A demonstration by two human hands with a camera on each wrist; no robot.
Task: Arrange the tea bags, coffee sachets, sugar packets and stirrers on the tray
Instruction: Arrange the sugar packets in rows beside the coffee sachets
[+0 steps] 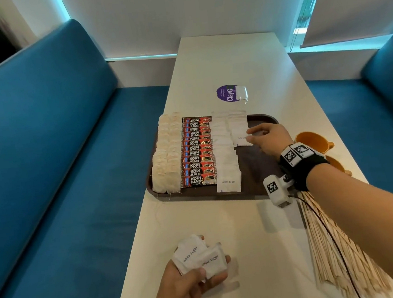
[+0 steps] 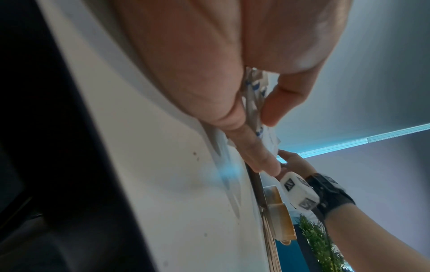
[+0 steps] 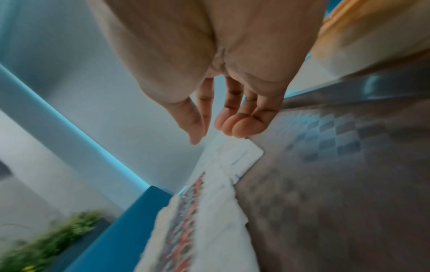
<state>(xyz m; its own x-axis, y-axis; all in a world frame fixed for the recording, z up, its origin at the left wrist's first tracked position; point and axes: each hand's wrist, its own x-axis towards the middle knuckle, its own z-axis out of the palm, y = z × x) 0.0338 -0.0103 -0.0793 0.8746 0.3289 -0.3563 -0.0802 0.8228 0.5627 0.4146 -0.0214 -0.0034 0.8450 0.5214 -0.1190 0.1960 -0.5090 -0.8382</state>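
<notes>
A brown tray [image 1: 256,164] [image 3: 337,165] holds tea bags [image 1: 167,159] at the left, a column of red coffee sachets [image 1: 198,153] [image 3: 186,220], a long column of white sugar packets [image 1: 226,160] and a shorter second column [image 1: 238,124]. My right hand [image 1: 250,135] [image 3: 213,136] hovers open over the tray, its fingertips at the right edge of the nearest packet [image 1: 242,138] [image 3: 242,156] of that shorter column. Near the table's front edge my left hand [image 1: 211,269] [image 2: 260,132] grips a bunch of sugar packets [image 1: 198,256] [image 2: 252,103]. Wooden stirrers [image 1: 336,243] lie fanned out at the right, under my right forearm.
Two orange cups [image 1: 308,141] [image 2: 281,220] stand right of the tray. A purple sticker [image 1: 227,93] and a small clear item [image 1: 241,93] sit beyond it. Blue benches [image 1: 45,166] flank the white table [image 1: 248,228]. The tray's right part is bare.
</notes>
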